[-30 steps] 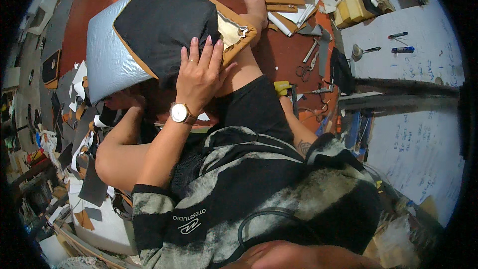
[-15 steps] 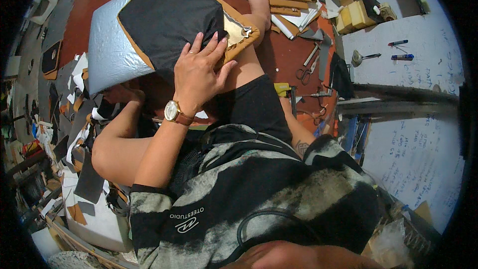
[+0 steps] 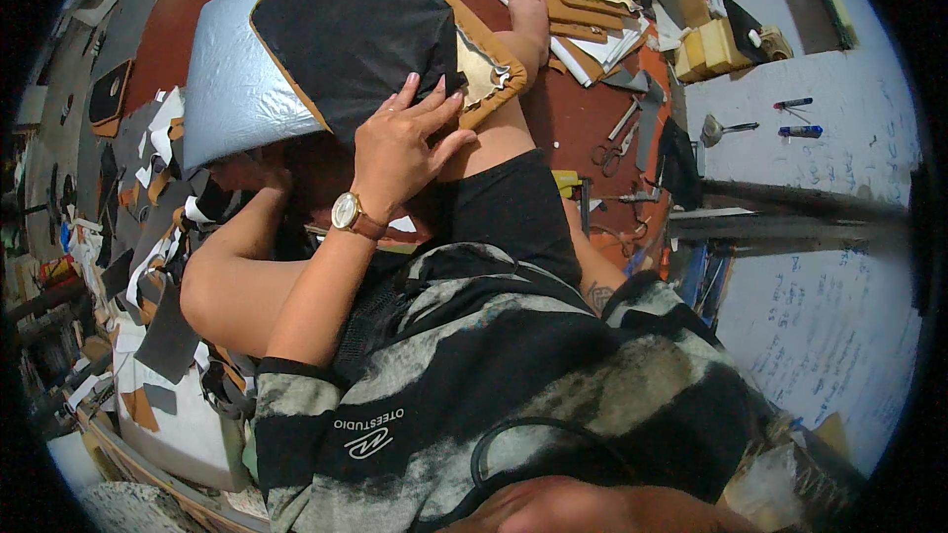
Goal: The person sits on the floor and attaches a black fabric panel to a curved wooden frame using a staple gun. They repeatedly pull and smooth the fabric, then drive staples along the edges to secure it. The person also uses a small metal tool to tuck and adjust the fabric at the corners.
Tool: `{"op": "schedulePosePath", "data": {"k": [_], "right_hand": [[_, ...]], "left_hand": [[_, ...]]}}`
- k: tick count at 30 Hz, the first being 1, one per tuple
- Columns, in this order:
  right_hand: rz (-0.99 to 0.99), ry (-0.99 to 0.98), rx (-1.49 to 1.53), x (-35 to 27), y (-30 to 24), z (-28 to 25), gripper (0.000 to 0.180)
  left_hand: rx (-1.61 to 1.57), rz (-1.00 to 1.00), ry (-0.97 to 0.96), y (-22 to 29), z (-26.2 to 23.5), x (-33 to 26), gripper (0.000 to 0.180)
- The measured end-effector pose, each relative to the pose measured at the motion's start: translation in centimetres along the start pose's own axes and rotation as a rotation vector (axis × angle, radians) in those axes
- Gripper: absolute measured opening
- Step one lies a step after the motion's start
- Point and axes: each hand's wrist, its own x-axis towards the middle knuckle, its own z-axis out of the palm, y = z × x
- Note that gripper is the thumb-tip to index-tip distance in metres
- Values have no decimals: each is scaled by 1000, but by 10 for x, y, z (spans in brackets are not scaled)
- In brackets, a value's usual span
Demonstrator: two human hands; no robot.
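My left hand (image 3: 405,143), wearing a wristwatch (image 3: 346,211), lies on the lower edge of a padded panel. Its fingers are stretched out and a little apart, with the fingertips on the black fabric. The panel has a black fabric back (image 3: 355,35) and a tan border (image 3: 494,44); pale lining (image 3: 479,74) shows at its right corner. It rests across my leg and on a silver-wrapped cushion (image 3: 232,89). My right forearm (image 3: 592,262) runs beside my thigh toward a yellow and black tool (image 3: 567,179). The right hand's fingers are hidden there.
Scissors (image 3: 609,156) and a metal rod lie on the reddish floor at right. Tan panels (image 3: 573,8) are stacked at the far right. A white surface holds pens (image 3: 800,131) and yellow foam blocks (image 3: 716,42). Fabric scraps (image 3: 168,336) are heaped at left.
The whole view has shifted slightly. My left hand stays on the panel's edge, its fingertips a little closer together near the pale corner. The right forearm looks unchanged.
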Motion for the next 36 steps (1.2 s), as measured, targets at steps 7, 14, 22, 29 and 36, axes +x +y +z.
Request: {"op": "schedulePosePath", "data": {"k": [7,14,22,29,36], "right_hand": [[189,321,-144,-27,-31,-1,49],[313,440,-143,-25,-14,11,50],[135,154,17,-24,-24,-49,50],[-286,-15,457,-117,-125,-185,30],[-526,-96,385,-205,-252,-231,34]], "left_hand": [[-225,-153,26,2,1,0,47],[-352,-241,42,4,2,0,38],[-341,-294,-74,-3,-7,7,19],[-347,-394,-144,1,-16,16,17],[-308,-351,-65,-6,-1,16,17]]}}
